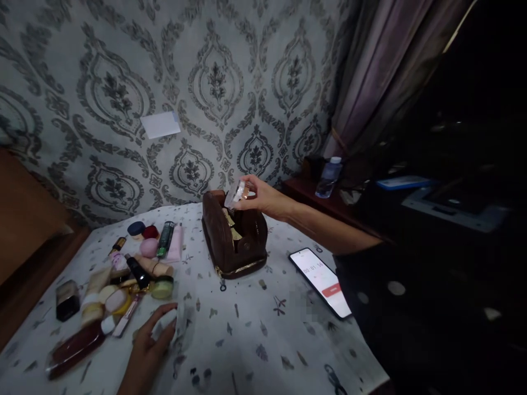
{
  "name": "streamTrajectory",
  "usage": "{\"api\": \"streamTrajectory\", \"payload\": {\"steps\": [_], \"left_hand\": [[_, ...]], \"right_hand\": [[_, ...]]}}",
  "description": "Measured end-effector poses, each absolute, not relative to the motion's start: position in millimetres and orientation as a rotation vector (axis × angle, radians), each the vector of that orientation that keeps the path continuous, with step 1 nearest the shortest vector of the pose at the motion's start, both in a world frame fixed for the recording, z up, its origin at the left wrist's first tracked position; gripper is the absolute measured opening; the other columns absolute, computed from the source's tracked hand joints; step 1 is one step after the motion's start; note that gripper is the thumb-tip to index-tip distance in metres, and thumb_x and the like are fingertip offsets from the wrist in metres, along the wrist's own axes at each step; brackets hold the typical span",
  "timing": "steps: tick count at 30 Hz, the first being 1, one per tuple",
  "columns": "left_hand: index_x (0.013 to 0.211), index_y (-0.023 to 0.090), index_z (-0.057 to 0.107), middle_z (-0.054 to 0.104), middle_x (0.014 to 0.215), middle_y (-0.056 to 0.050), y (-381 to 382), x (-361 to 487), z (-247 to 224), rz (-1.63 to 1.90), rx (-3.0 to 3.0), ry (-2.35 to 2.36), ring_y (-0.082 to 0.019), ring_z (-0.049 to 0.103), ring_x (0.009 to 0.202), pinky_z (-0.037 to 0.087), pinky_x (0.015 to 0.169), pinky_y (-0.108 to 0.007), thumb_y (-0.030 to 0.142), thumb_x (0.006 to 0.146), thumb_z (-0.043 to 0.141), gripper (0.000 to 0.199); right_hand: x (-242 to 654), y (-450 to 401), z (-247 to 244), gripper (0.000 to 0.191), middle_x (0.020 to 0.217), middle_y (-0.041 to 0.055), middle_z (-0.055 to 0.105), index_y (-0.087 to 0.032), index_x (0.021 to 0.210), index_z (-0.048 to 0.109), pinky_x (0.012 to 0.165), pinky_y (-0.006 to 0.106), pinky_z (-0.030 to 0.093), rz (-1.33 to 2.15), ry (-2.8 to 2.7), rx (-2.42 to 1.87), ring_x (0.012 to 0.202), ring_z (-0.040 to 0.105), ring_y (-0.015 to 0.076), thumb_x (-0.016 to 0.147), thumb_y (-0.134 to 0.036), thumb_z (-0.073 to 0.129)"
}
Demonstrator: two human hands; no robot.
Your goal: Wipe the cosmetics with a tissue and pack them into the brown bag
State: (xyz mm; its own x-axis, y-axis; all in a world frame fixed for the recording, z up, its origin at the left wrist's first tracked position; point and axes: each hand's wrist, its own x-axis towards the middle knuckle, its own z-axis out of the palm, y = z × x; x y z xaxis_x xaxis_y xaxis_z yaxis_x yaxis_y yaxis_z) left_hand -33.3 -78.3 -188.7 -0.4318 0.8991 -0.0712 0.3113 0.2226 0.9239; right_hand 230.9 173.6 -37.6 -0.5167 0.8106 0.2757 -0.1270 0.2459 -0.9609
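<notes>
My right hand (257, 196) grips a small clear jar (236, 194) above the opening of a brown zip bag (214, 230). The bag stands open, and some pale yellowish pieces show inside. Lower left, my left hand (154, 337) has its fingers round a white round container (164, 325) at the cloth, near the cosmetics. A green-lidded jar (162, 287), a black tube (138, 271) and a dark red bottle (76, 349) lie close to it.
A pink sponge (149, 247), a green tube (165, 240) and a pink tube (175, 243) lie left of the bag. A phone (320, 282) showing a timer lies at right. Behind it, a water bottle (328, 178) stands by the curtain (366, 77).
</notes>
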Motion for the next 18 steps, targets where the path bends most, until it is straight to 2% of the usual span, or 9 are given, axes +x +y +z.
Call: {"api": "streamTrajectory", "payload": {"steps": [3, 5, 7, 9, 12, 15, 18], "left_hand": [[0.11, 0.019, 0.069, 0.073, 0.082, -0.002, -77.4, -35.7, -191.5, 1.197, 1.137, 1.876, -0.014, 0.054, 0.047, 0.041, 0.042, -0.022, 0.06, 0.068, 0.068, 0.059], [0.106, 0.019, 0.071, 0.074, 0.096, -0.005, -76.1, -37.7, -192.1, 1.21, 1.168, 1.878, -0.023, 0.068, 0.074, 0.05, 0.053, -0.025, 0.061, 0.067, 0.068, 0.057], [0.104, 0.02, 0.072, 0.073, 0.11, -0.007, -75.3, -39.1, -192.1, 1.21, 1.2, 1.878, -0.03, 0.066, 0.102, 0.056, 0.071, -0.028, 0.063, 0.067, 0.067, 0.057], [0.104, 0.02, 0.073, 0.072, 0.114, -0.007, -75.2, -39.5, -191.6, 1.184, 1.213, 1.876, -0.032, 0.061, 0.116, 0.054, 0.086, -0.032, 0.065, 0.069, 0.066, 0.057], [0.103, 0.021, 0.073, 0.073, 0.112, -0.006, -76.2, -38.2, -189.3, 1.154, 1.218, 1.857, -0.031, 0.062, 0.116, 0.053, 0.091, -0.032, 0.067, 0.069, 0.066, 0.057], [0.1, 0.022, 0.074, 0.075, 0.107, -0.004, -78.2, -35.1, -185.3, 1.159, 1.221, 1.848, -0.029, 0.066, 0.107, 0.055, 0.083, -0.028, 0.066, 0.07, 0.067, 0.054], [0.1, 0.023, 0.074, 0.075, 0.105, -0.004, -80.1, -31.6, -181.8, 1.184, 1.204, 1.815, -0.028, 0.067, 0.101, 0.056, 0.076, -0.026, 0.067, 0.07, 0.067, 0.054]], "right_hand": [[230.3, 196.1, -36.3, 0.066, 0.095, -0.003, 0.055, -0.023, 0.116, 0.044, 0.074, 0.031, 0.052, 1.043, -2.074, -0.624, 0.077, 0.058, 0.0124, 0.061, -0.024, 0.081], [229.0, 206.3, -32.0, 0.067, 0.095, -0.0008, 0.054, -0.022, 0.124, 0.046, 0.076, 0.034, 0.049, 0.7, -2.367, -0.602, 0.083, 0.057, 0.0162, 0.065, -0.025, 0.077], [227.0, 213.4, -27.1, 0.065, 0.092, 0.001, 0.056, -0.021, 0.126, 0.05, 0.08, 0.034, 0.046, 0.368, -2.617, -0.605, 0.089, 0.055, 0.0201, 0.067, -0.026, 0.076], [224.6, 218.2, -24.8, 0.062, 0.089, 0.0021, 0.059, -0.019, 0.125, 0.053, 0.079, 0.033, 0.043, 0.155, -2.822, -0.608, 0.09, 0.054, 0.0217, 0.068, -0.027, 0.076], [221.4, 222.5, -28.0, 0.06, 0.095, 0.0052, 0.063, -0.018, 0.121, 0.054, 0.08, 0.032, 0.039, -0.11, -3.021, -0.628, 0.092, 0.054, 0.0229, 0.066, -0.028, 0.077], [218.4, 223.6, -34.2, 0.054, 0.102, 0.0081, 0.065, -0.018, 0.116, 0.054, 0.086, 0.035, 0.035, -0.402, -3.135, -0.664, 0.104, 0.052, 0.0265, 0.068, -0.031, 0.075], [212.3, 222.9, -37.4, 0.056, 0.103, 0.0094, 0.067, -0.017, 0.116, 0.053, 0.086, 0.036, 0.034, -0.612, -3.216, -0.727, 0.108, 0.051, 0.0289, 0.068, -0.036, 0.076]]}}
